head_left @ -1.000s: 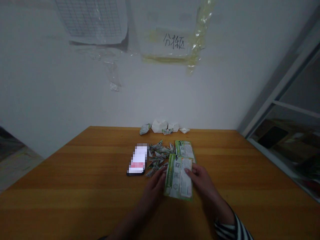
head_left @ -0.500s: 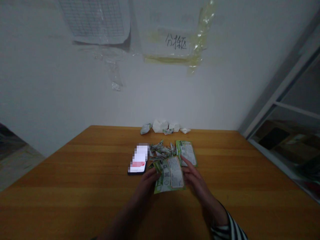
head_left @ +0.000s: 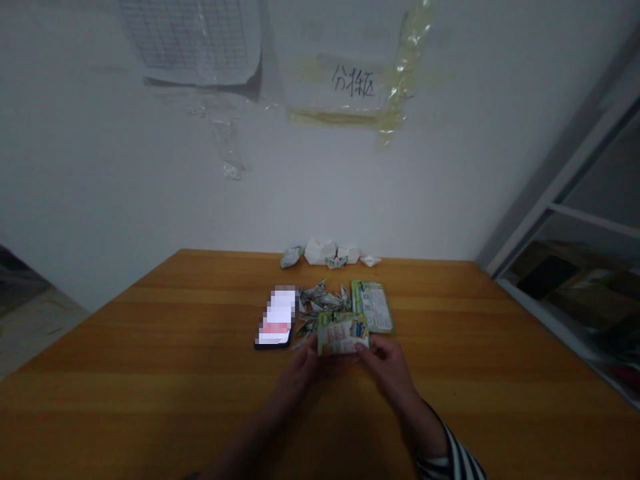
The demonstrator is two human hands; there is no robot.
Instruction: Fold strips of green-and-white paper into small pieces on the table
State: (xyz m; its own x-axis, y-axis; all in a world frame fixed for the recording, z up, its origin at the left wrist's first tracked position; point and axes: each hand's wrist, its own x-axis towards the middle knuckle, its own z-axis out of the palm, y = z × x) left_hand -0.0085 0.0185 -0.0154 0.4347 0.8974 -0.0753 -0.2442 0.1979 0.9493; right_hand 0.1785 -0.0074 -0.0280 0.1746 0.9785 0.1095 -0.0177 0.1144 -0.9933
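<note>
The left hand (head_left: 300,377) and the right hand (head_left: 385,368) hold a printed green-and-white wrapper (head_left: 343,334) between them, just above the bench (head_left: 500,373). The fingers (head_left: 362,351) of both hands are pressed together, pinching the wrapper's lower corners from either side, so it sits at 12 o'clock from the hands. A striped sleeve (head_left: 450,450) covers the right forearm.

Touching the wrapper's top edge at 11 o'clock is a heap of small folded wrappers (head_left: 320,303). A flat green-and-white packet (head_left: 373,307) lies at 1 o'clock, and a smartphone (head_left: 275,319) with a pixelated screen lies at 10 o'clock. Crumpled white pieces (head_left: 320,251) sit along the far edge of the bench at 12 o'clock. The bench's right edge stands well apart at 3 o'clock.
</note>
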